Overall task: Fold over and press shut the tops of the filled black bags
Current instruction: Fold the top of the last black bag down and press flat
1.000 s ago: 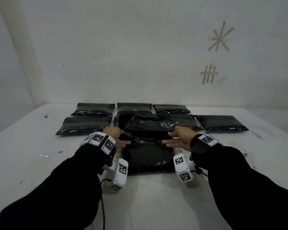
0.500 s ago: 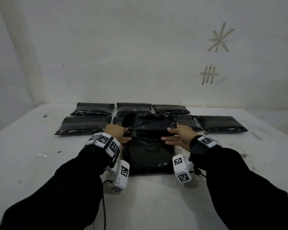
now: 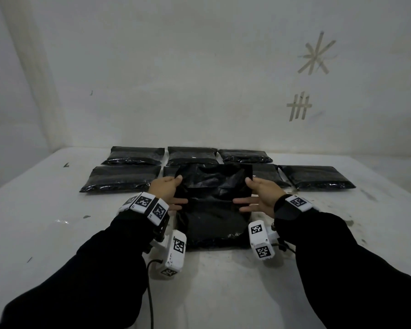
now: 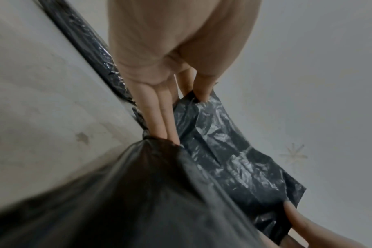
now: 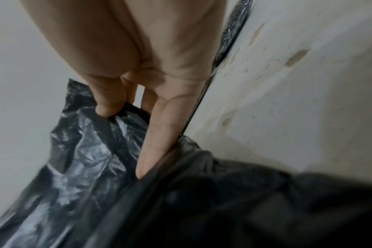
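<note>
A filled black bag (image 3: 211, 227) lies on the white table in front of me, its crinkled top flap (image 3: 214, 180) lifted upright. My left hand (image 3: 167, 192) pinches the flap's left edge between thumb and fingers; in the left wrist view the thumb (image 4: 202, 91) presses on the corner of the flap (image 4: 234, 151). My right hand (image 3: 259, 193) pinches the right edge the same way, thumb (image 5: 108, 104) on the plastic (image 5: 85, 159), other fingers straight along the fold. The bag's body (image 5: 223, 209) bulges below the hands.
Several flat black bags lie in two rows behind, such as the left one (image 3: 121, 178), the far right one (image 3: 317, 176) and the back middle one (image 3: 191, 155). A white wall (image 3: 199, 79) with tape marks rises behind the table. A black cable (image 3: 150, 293) hangs from my left wrist.
Both hands have raised the bag's top flap from lying low over the bag to standing upright, and have moved slightly away from me.
</note>
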A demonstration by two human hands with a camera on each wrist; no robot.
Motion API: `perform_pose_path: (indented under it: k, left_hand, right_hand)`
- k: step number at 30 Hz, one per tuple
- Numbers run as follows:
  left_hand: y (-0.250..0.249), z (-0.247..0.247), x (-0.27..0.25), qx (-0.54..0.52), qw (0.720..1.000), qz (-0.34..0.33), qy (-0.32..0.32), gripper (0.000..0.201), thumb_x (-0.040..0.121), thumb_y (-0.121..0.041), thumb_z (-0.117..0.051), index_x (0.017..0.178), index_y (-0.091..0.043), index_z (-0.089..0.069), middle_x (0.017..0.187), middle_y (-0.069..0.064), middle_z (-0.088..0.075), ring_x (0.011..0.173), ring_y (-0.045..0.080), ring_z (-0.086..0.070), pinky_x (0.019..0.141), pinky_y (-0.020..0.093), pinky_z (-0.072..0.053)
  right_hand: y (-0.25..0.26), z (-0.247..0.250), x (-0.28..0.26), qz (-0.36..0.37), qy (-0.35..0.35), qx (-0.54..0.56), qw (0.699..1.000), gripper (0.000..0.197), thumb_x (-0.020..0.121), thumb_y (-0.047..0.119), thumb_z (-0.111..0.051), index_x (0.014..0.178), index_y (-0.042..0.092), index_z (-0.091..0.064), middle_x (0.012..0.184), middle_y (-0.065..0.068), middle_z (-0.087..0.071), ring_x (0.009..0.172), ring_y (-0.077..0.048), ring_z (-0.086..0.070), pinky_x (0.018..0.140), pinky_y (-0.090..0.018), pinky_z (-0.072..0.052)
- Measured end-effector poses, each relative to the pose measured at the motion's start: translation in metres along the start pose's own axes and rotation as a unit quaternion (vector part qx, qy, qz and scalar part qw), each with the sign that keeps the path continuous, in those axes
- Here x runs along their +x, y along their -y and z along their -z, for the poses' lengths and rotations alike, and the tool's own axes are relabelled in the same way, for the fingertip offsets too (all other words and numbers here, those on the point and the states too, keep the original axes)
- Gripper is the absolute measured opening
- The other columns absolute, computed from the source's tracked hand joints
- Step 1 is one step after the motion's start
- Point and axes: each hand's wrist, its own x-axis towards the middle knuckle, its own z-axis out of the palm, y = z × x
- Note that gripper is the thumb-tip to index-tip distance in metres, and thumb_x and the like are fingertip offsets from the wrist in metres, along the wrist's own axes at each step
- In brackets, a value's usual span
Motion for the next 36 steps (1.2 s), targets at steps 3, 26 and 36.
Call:
perform_pose_path:
  k: [3,26,36]
  left_hand:
    - [0.001,0.001,-0.001,-0.016,1.000,-0.009,0.000,0.040,0.098,-0.029,-0.048,0.133,-0.011,-0.047,0.142,0.010,-0.046,0.093,0.038,-0.066,0.070,0.042,-0.054]
    - [-0.004,0.000,-0.003,-0.001,1.000,-0.022,0.017,0.041,0.099,-0.034,-0.044,0.137,-0.018,-0.043,0.147,0.003,-0.038,0.095,0.042,-0.065,0.069,0.046,-0.053]
    - [-0.009,0.002,0.002,-0.003,0.999,0.008,0.033,0.048,0.097,-0.043,-0.043,0.137,-0.015,-0.042,0.142,0.011,-0.045,0.089,0.036,-0.067,0.057,0.041,-0.051]
  right_hand:
    - [0.002,-0.001,-0.003,0.011,-0.003,0.021,1.000,0.013,0.100,0.020,-0.044,0.101,0.011,-0.054,0.103,0.003,-0.054,0.099,-0.040,-0.063,0.072,-0.050,-0.053]
    - [-0.001,0.002,0.003,0.052,0.007,0.036,0.998,0.040,0.099,0.028,-0.046,0.135,0.010,-0.043,0.139,-0.005,-0.047,0.088,-0.034,-0.069,0.066,-0.049,-0.057]
    - [0.000,0.001,-0.001,0.039,0.008,0.050,0.998,0.019,0.100,0.031,-0.043,0.105,0.017,-0.055,0.128,-0.007,-0.054,0.088,-0.035,-0.069,0.068,-0.050,-0.055]
